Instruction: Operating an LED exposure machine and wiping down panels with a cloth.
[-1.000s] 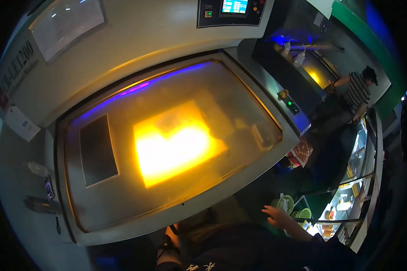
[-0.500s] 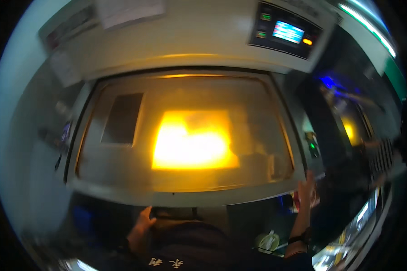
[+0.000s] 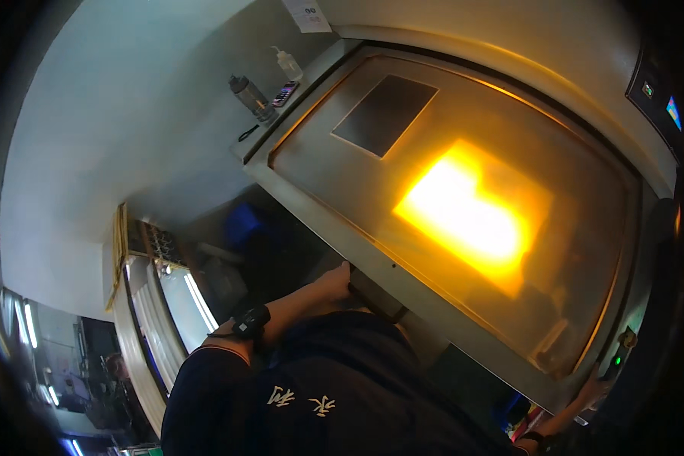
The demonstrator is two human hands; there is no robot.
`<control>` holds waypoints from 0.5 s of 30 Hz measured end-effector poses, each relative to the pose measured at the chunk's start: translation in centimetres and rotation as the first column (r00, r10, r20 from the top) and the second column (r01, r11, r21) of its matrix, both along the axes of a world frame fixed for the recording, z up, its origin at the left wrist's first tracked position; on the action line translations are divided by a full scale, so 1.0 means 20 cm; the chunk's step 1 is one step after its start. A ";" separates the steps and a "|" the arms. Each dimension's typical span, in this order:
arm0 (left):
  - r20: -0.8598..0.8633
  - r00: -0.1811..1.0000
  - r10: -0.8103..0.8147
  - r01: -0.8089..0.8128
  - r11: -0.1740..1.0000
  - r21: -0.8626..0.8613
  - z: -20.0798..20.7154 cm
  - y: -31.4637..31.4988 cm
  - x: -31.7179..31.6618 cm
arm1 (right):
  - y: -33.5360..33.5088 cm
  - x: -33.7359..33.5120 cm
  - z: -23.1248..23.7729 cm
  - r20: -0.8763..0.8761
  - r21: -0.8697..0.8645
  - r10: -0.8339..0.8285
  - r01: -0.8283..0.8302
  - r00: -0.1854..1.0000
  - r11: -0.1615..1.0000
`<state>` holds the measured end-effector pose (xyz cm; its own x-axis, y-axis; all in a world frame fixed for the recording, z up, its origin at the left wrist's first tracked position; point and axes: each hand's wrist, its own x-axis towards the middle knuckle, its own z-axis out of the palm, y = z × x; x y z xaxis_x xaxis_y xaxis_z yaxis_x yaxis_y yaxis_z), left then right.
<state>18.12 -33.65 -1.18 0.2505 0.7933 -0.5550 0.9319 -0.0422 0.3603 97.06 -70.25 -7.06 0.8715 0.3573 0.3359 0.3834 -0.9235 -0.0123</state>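
A wide machine frame (image 3: 323, 220) holds a hazy translucent sheet, and bright yellow light shines through part of it as a glowing rectangle (image 3: 471, 213). A dark rectangular panel (image 3: 387, 114) shows at the sheet's far left. My left hand (image 3: 333, 283) is at the frame's front edge, its thumb against or just below it; the other fingers are hidden. Over by the front right corner, my right hand (image 3: 590, 394) lies close to a small control with a green light (image 3: 618, 361). Its fingers are too dim and small to make out.
A grey bottle (image 3: 251, 99), a white squeeze bottle (image 3: 287, 64) and a phone (image 3: 286, 94) stand or lie along the left ledge. Behind my left arm is a rack with pale panels (image 3: 140, 304). A blue object (image 3: 247, 226) sits low beneath the machine.
My view has swung to the left, bringing the ledge and the rack into sight. My left hand appears closer to the frame's front edge; my right hand stays around the right corner.
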 end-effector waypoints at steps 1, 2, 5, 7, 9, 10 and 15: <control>-0.054 0.999 -0.010 0.009 1.000 -0.028 0.02 0.00 0.01 | 0.00 -0.01 0.00 -0.026 -0.074 -0.113 0.111 0.993 0.991; -0.069 0.998 -0.010 0.009 1.000 -0.023 0.05 0.00 0.02 | 0.08 -0.10 0.06 -0.079 -0.135 -0.267 0.255 0.961 0.958; -0.013 0.997 0.074 -0.074 0.997 -0.023 0.04 -0.03 0.03 | -0.02 0.00 -0.02 0.013 -0.211 -0.245 0.242 0.970 0.947; -0.107 0.994 0.026 -0.034 0.997 -0.074 -0.04 -0.01 -0.02 | -0.04 0.01 -0.03 0.069 -0.105 -0.183 0.190 0.981 0.976; -0.119 0.993 0.017 -0.025 0.997 -0.070 -0.01 -0.01 -0.02 | 0.15 -0.07 0.08 -0.016 0.046 -0.165 0.166 0.986 0.985; -0.118 0.993 -0.011 0.003 0.998 -0.070 0.01 0.00 0.00 | 0.14 -0.07 0.11 0.001 0.094 -0.161 0.160 0.987 0.983; 0.133 0.990 -0.039 0.052 0.994 -0.099 0.02 0.04 -0.06 | 0.17 -0.12 0.07 0.013 0.278 -0.029 0.024 0.999 0.960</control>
